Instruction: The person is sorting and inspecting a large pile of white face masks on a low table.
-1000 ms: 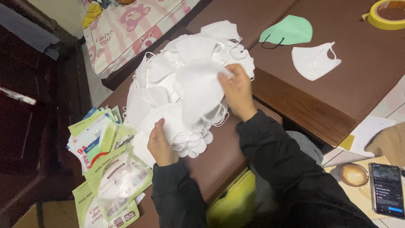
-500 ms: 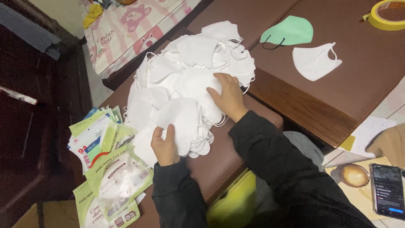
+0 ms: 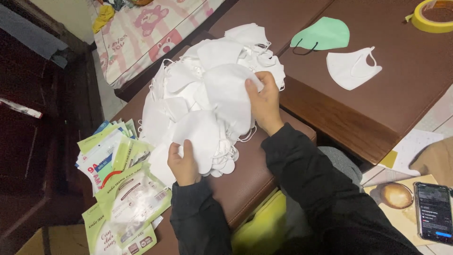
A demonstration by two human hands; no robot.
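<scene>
We look down on a brown table and a brown padded bench just beside it, the bench bearing a heap of white masks too tangled for us to count. Our left hand is closed on the lower edge of one white mask at the near side of the heap, thumb on top; our right hand, well apart from the left, pinches the edge of a second white mask higher on the pile. To the left of the heap lies a fanned stack of flat green-and-white packets; whether they are full or empty we cannot tell. On the table we count one green mask and one single white mask side by side, and one roll of yellow tape at the far corner. One phone lies at lower right, its screen lit.
</scene>
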